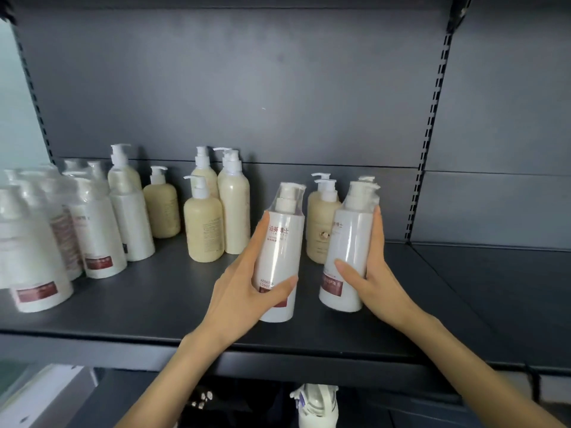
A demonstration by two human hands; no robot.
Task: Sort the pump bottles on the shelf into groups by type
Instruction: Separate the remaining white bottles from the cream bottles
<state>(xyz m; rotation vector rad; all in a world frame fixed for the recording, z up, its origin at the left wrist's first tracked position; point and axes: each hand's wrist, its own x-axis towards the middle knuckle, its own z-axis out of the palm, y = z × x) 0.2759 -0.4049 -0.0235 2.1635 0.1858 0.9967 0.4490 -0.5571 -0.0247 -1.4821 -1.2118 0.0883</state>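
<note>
On the dark shelf (154,307), my left hand (244,288) grips a tall white pump bottle (279,248) with a red label, wrapped in clear film. My right hand (370,279) grips a second white pump bottle (349,242) of the same kind just to its right. Both bottles are tilted slightly. Several more white bottles (99,233) are bunched at the left end. Cream-coloured pump bottles (204,223) stand in the middle toward the back, and one cream bottle (319,227) stands behind the two I hold.
The shelf's back panel (278,88) and slotted uprights (432,118) frame the bay. To the right the shelf surface (479,288) carries nothing. Below the shelf edge a white spray bottle (315,403) and a pale box (40,400) show.
</note>
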